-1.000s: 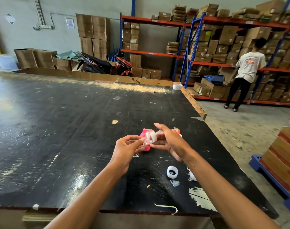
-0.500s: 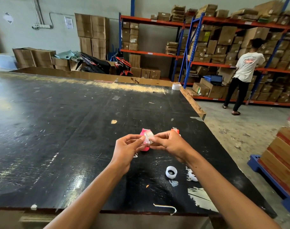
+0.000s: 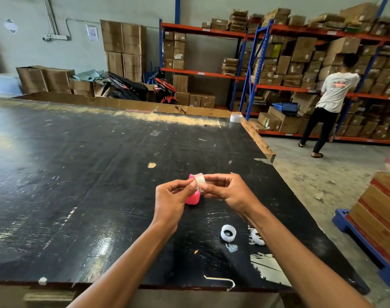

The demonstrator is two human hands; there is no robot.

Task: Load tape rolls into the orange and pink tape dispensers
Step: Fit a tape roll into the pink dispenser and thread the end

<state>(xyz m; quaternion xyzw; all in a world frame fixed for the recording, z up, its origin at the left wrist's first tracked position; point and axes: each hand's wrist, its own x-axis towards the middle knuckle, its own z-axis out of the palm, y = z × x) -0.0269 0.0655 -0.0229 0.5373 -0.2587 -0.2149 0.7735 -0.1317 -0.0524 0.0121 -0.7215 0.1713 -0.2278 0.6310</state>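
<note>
Both hands meet over the black table (image 3: 78,174) on one small clear tape roll (image 3: 199,181). My right hand (image 3: 227,192) pinches the roll from the right, and my left hand (image 3: 173,197) has its fingertips on the roll's left side. The pink tape dispenser (image 3: 193,197) stands on the table just behind and below the roll, partly hidden by my left hand. The orange dispenser is hidden behind my right hand. Nearer to me lie a white tape core (image 3: 228,233) and a second white roll (image 3: 257,237), partly covered by my right forearm.
A larger tape roll (image 3: 235,118) sits at the table's far right corner. The table's right edge runs close beside my right arm. A person (image 3: 329,103) stands at the cardboard-filled shelves on the right. Boxes on a blue pallet (image 3: 367,247) stand at right.
The roll was held face-on with my right index finger lifted; now it is turned edge-on and both hands' fingertips are closed tightly on it. The person at the shelves has shifted a little.
</note>
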